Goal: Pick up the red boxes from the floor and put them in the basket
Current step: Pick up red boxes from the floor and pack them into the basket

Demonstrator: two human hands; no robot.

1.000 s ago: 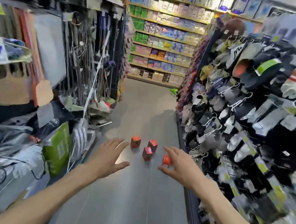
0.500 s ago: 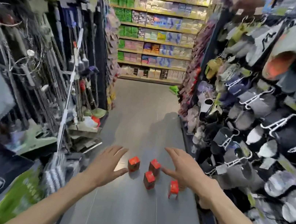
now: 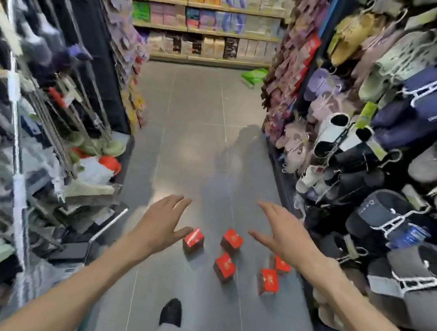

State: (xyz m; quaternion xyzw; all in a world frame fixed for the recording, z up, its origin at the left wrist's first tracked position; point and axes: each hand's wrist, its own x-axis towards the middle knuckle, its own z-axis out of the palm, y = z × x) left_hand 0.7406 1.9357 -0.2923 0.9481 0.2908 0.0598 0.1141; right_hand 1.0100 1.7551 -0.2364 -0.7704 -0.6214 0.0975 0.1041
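Head view was taken near to far from a dark shoe on the grey floor. Just beyond the shoe, five red boxes were seen loosely clustered, apart from one another. They were judged light, stiff cartons, best pinched across opposite side faces. Above them the left hand and right hand were spread wide, nothing held. Room was narrowed by a slipper rack rightward; no basket was seen.

fifth red box now visible, shoe stepping in
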